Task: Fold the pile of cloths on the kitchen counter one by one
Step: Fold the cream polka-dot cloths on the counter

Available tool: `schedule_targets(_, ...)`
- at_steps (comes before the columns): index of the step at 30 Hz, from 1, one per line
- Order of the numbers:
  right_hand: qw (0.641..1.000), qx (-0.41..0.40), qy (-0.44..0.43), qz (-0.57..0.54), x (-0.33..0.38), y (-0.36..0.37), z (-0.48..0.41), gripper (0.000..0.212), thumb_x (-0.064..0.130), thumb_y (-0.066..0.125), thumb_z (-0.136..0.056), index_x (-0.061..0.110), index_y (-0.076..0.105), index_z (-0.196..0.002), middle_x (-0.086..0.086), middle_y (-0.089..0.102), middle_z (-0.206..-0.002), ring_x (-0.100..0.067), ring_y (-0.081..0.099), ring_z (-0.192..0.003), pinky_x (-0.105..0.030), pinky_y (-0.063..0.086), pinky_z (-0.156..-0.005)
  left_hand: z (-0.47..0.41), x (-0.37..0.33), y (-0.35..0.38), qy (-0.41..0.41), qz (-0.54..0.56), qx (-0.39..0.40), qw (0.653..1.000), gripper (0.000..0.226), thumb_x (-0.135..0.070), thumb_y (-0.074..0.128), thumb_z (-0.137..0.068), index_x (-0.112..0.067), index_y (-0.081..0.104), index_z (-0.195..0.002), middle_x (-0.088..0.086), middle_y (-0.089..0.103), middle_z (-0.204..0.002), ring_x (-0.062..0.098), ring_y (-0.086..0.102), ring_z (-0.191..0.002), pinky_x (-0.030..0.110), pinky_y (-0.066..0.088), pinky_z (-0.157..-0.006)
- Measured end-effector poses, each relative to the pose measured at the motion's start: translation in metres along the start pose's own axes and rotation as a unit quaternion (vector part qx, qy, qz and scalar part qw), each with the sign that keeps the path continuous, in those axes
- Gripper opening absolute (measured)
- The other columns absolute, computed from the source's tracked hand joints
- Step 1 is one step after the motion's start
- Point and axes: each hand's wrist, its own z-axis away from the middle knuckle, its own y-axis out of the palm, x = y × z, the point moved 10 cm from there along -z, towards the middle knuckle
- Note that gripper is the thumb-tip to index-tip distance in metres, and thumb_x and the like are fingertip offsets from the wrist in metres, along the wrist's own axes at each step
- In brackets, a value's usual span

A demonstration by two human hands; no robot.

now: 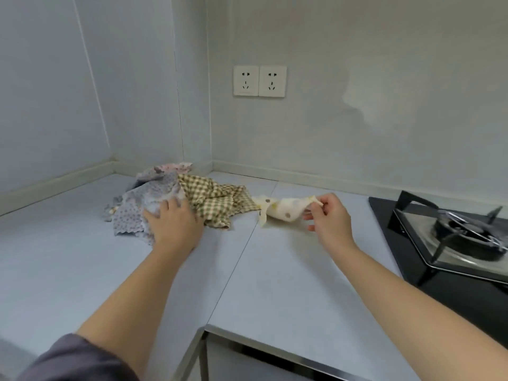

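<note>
Your grey sleeve [77,358] sits at the lower left corner of the frame. From it your left hand [176,224] reaches to the middle and lies flat, fingers spread, on the pile [165,188] of unfolded cloths. Your right hand [331,218], just right of centre, pinches one corner of the cream spotted cloth [283,210] between thumb and forefinger. That cloth lies crumpled and drawn out on the counter [288,284], its far end touching the green checked cloth [217,202]; I cannot tell whether it is tucked under it. If it is, a pull to the right would likely drag the checked cloth along, since your left palm bears mostly on the grey patterned cloth [137,207] and only on the edge of the checked one. Your pinch takes very little fabric, so a sharp tug could slip it free. Watch the gas hob [453,237] at the right edge of the frame: a wide swing could lay the cloth on the burner grate. A pink cloth [178,167] peeks out behind the pile, near the corner of the walls. The counter is pale grey and smooth, with a seam [242,248] running from the centre down to a metal-edged inner corner at the bottom; cloths will probably slide on it while you fold. Two sockets [259,81] sit on the pale wall, upper centre.
</note>
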Motion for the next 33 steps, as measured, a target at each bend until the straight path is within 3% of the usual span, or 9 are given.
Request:
schedule_targets(3, 0.998, 0.038, 0.016, 0.049, -0.02, -0.003, 0.016, 0.011, 0.011, 0.054, -0.092, 0.019, 0.056, -0.085, -0.006, 0.068, -0.086, -0.026, 0.066, -0.082, -0.043, 0.054, -0.07, 0.027, -0.024, -0.002, 0.039, 0.006, 0.005, 0.999, 0.034, -0.031, 0.039, -0.094, -0.016, 0.048, -0.123, 0.005, 0.045, -0.136, 0.025, 0.037, -0.13, 0.064, 0.017, -0.11)
schedule_targets(8, 0.992, 0.079, 0.008, 0.098, -0.039, -0.006, 0.032, 0.019, 0.003, 0.062, -0.085, 0.021, 0.055, -0.079, 0.008, 0.059, -0.08, -0.006, 0.054, -0.069, -0.007, 0.039, -0.06, 0.058, -0.084, 0.007, 0.127, 0.035, 0.025, 0.991, 0.035, -0.03, 0.043, -0.093, -0.018, 0.048, -0.126, 0.002, 0.048, -0.131, 0.022, 0.042, -0.125, 0.06, 0.014, -0.113)
schedule_targets(12, 0.991, 0.101, 0.012, 0.086, -0.042, -0.004, 0.028, 0.023, -0.001, 0.061, -0.081, 0.02, 0.053, -0.075, 0.01, 0.055, -0.076, -0.007, 0.05, -0.068, -0.01, 0.038, -0.06, 0.061, -0.121, 0.015, 0.152, 0.174, 0.078, 0.97, 0.036, -0.035, 0.047, -0.094, -0.022, 0.047, -0.128, -0.002, 0.052, -0.131, 0.019, 0.048, -0.122, 0.052, 0.018, -0.114)
schedule_targets(15, 0.99, 0.121, 0.01, 0.078, -0.044, -0.001, 0.027, 0.024, -0.003, 0.061, -0.079, 0.019, 0.052, -0.073, 0.01, 0.053, -0.073, -0.008, 0.048, -0.067, -0.015, 0.038, -0.062, 0.061, -0.137, 0.016, 0.147, 0.278, 0.087, 0.945, 0.041, -0.042, 0.053, -0.091, -0.026, 0.046, -0.128, -0.008, 0.059, -0.119, 0.013, 0.053, -0.115, 0.051, 0.023, -0.112)
schedule_targets(19, 0.987, 0.138, -0.006, 0.079, -0.043, 0.003, 0.027, 0.024, -0.002, 0.062, -0.078, 0.019, 0.053, -0.073, 0.012, 0.052, -0.071, -0.004, 0.045, -0.062, -0.012, 0.036, -0.058, 0.059, -0.14, 0.018, 0.147, 0.308, 0.068, 0.937, 0.056, -0.034, 0.058, -0.091, -0.03, 0.033, -0.14, -0.008, 0.059, -0.105, 0.015, 0.054, -0.111, 0.046, 0.027, -0.11)
schedule_targets(22, 0.986, 0.146, -0.013, 0.084, -0.042, 0.004, 0.029, 0.023, -0.001, 0.062, -0.079, 0.019, 0.053, -0.074, 0.012, 0.052, -0.071, 0.0, 0.043, -0.059, -0.011, 0.035, -0.057, 0.059, -0.14, 0.021, 0.164, 0.289, 0.061, 0.941, 0.059, -0.025, 0.058, -0.092, -0.032, 0.031, -0.144, -0.008, 0.061, -0.107, 0.015, 0.054, -0.107, 0.047, 0.027, -0.109)
schedule_targets(26, 0.983, 0.153, -0.013, 0.101, -0.039, 0.004, 0.033, 0.021, 0.002, 0.061, -0.079, 0.02, 0.053, -0.075, 0.01, 0.056, -0.077, -0.004, 0.048, -0.065, -0.013, 0.038, -0.061, 0.063, -0.146, 0.01, 0.208, 0.201, -0.003, 0.957, 0.02, -0.023, 0.052, -0.095, -0.023, 0.065, -0.11, -0.005, 0.061, -0.104, 0.018, 0.055, -0.103, 0.04, 0.032, -0.101)
schedule_targets(30, 0.984, 0.15, -0.01, 0.093, -0.031, 0.001, 0.037, 0.013, 0.005, 0.054, -0.085, 0.015, 0.055, -0.076, 0.004, 0.058, -0.086, -0.01, 0.051, -0.077, -0.016, 0.039, -0.065, 0.068, -0.146, 0.0, 0.22, 0.214, -0.057, 0.95, 0.013, -0.016, 0.055, -0.089, -0.013, 0.067, -0.095, 0.001, 0.057, -0.107, 0.022, 0.053, -0.102, 0.034, 0.028, -0.086)
schedule_targets(33, 0.991, 0.089, -0.025, 0.099, -0.025, -0.012, 0.033, 0.014, 0.008, 0.05, -0.088, 0.005, 0.059, -0.079, -0.002, 0.059, -0.097, -0.013, 0.055, -0.091, -0.021, 0.04, -0.074, 0.074, -0.148, -0.009, 0.26, 0.216, -0.099, 0.936, 0.007, -0.005, 0.063, -0.078, -0.01, 0.067, -0.078, 0.009, 0.056, -0.129, 0.031, 0.047, -0.124, 0.044, 0.035, -0.096)
